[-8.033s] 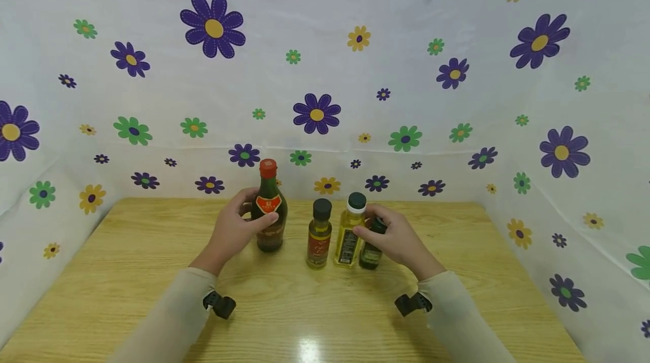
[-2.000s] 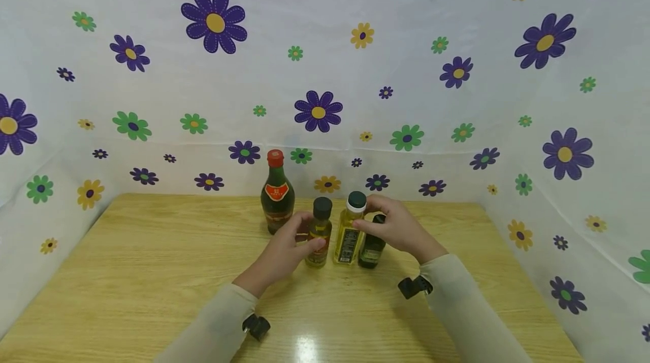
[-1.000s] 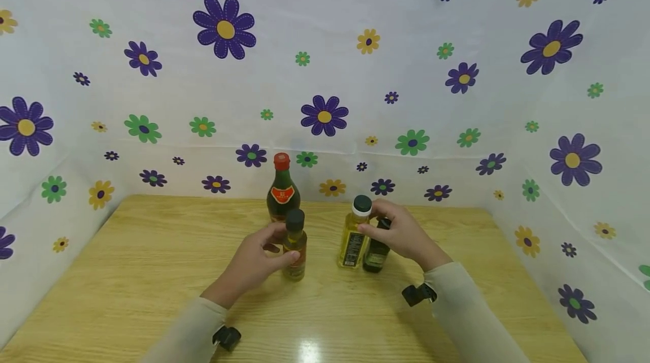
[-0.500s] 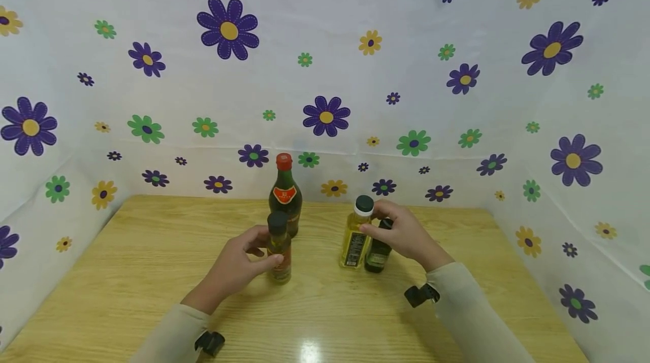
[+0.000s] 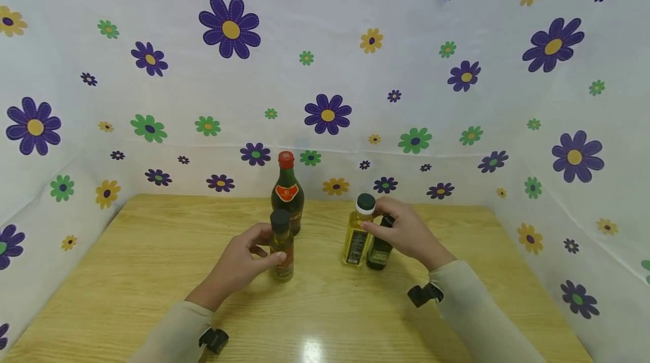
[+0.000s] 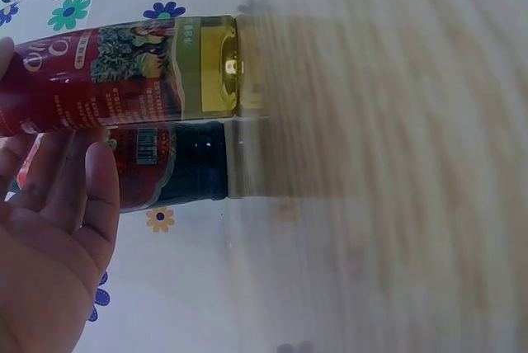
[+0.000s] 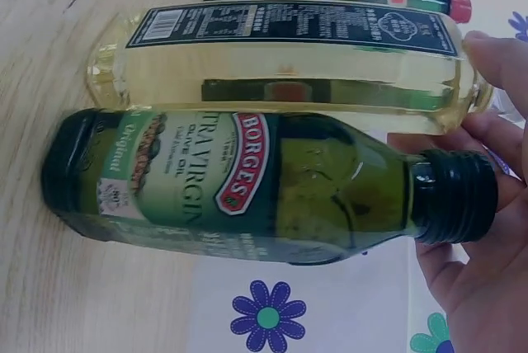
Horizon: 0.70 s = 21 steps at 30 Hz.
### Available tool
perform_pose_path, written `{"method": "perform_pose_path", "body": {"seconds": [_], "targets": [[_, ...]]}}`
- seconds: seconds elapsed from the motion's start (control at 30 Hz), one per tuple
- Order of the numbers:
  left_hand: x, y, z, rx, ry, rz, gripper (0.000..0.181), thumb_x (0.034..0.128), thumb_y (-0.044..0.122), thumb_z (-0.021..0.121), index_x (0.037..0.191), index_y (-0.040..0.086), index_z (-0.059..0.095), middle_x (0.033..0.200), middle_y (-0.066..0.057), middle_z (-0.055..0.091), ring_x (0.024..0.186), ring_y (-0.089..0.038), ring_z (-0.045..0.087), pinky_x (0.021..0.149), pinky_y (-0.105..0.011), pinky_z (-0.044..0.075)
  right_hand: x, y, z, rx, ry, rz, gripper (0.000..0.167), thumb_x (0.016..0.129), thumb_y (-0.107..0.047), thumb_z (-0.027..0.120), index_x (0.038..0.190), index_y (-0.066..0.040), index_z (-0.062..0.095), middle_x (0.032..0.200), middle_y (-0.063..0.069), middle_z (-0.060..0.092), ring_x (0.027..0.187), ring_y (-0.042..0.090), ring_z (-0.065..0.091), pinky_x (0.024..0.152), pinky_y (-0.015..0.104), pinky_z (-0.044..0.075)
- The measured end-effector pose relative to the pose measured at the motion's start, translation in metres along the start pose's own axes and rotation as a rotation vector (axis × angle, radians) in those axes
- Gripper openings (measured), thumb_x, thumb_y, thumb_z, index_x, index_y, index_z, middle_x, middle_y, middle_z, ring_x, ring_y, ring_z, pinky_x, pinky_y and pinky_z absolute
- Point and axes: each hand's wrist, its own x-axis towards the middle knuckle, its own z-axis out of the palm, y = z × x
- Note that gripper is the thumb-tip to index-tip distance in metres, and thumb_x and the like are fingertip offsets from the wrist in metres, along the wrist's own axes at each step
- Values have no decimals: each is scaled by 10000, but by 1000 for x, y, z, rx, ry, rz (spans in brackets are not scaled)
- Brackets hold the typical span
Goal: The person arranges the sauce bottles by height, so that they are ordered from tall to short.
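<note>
My left hand (image 5: 235, 264) holds a small oil bottle (image 5: 286, 266) with a black cap and a red label, thumb on its near side. Upright on the table, it partly hides a taller dark green bottle (image 5: 288, 198) with a red cap just behind. The thumb and fingers of my right hand (image 5: 408, 234) grip the upper part of a clear bottle of yellow oil (image 5: 356, 245), which has a dark green cap. Close beside that stands a dark green olive oil bottle (image 7: 223, 180); its black cap, near my right palm, is partly covered in the head view.
The bottles stand on a pale wooden table (image 5: 152, 256). A white cloth (image 5: 167, 92) printed with flowers hangs behind it and along both sides. Each wrist wears a small black camera (image 5: 215, 341) on a strap.
Over the last two seconds my left hand has shifted the small oil bottle leftward, to in front of the red-capped bottle. Eight seconds ago it held the red-capped bottle. My right hand keeps its grip.
</note>
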Motion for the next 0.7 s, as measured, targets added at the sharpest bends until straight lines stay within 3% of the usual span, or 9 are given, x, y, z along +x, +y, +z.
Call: {"method": "perform_pose_path", "body": {"seconds": [0.27, 0.5, 0.7], "targets": [[1, 2, -1, 16, -5, -5, 465, 905, 353, 819, 1314, 237, 630, 1166, 48, 699, 1055, -177, 644, 865, -358, 561, 13, -15, -10, -28, 85, -3, 213, 940, -255, 783, 1117, -154, 723, 1059, 1, 724, 1027, 242, 662, 902, 499, 560], [0, 2, -3, 18, 0, -1, 460, 905, 343, 822, 1308, 226, 634, 1168, 47, 702, 1057, -178, 654, 856, -365, 566, 38, -32, -6, -27, 34, 5, 297, 968, -282, 751, 1211, -116, 714, 1138, 37, 734, 1054, 240, 689, 880, 423, 604], [0, -1, -1, 9, -6, -6, 472, 903, 372, 820, 1314, 237, 632, 1172, 50, 698, 1069, -178, 650, 855, -353, 563, 52, -40, 6, -73, 68, 61, 293, 987, -281, 725, 1233, -123, 705, 1200, 70, 714, 1128, 274, 663, 944, 477, 573]]}}
